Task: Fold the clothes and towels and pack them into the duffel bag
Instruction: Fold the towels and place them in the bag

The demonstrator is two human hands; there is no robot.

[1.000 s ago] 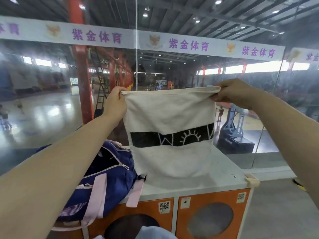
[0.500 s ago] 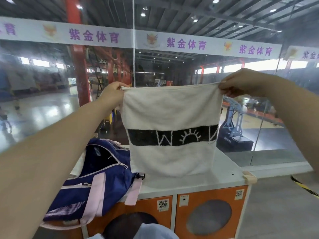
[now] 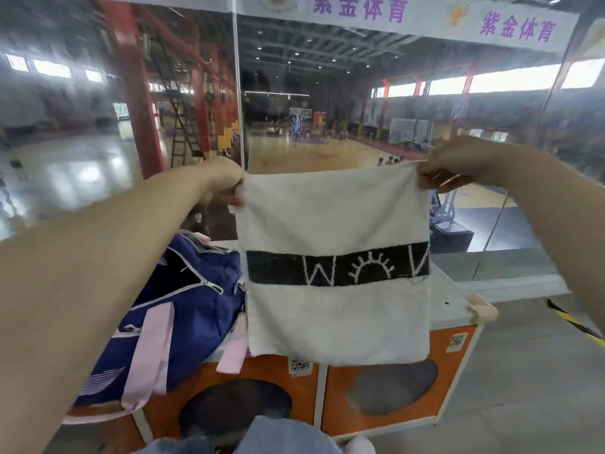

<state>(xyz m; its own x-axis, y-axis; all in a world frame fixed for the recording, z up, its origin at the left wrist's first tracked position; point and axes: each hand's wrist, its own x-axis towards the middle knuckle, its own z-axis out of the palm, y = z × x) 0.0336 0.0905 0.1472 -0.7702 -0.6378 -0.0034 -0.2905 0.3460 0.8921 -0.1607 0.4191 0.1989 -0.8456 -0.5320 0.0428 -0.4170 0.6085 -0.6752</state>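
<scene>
White towel with a black band hangs flat — beside the navy duffel bag (pink straps, unzipped).

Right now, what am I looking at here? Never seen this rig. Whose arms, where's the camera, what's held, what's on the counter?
There is no robot. A person wears one wide-angle camera on the head, looking forward and down, so the two bare arms reaching in from the lower corners are their own.

The left hand pinches the top left corner of a white towel, and the right hand pinches the top right corner. The towel hangs spread flat in the air and has a black band with white stitched shapes across its middle.

Behind it is a white-topped counter with orange fronts. On its left part lies a navy duffel bag with pink straps, its zip open. Beyond the glass is an indoor sports hall.
</scene>
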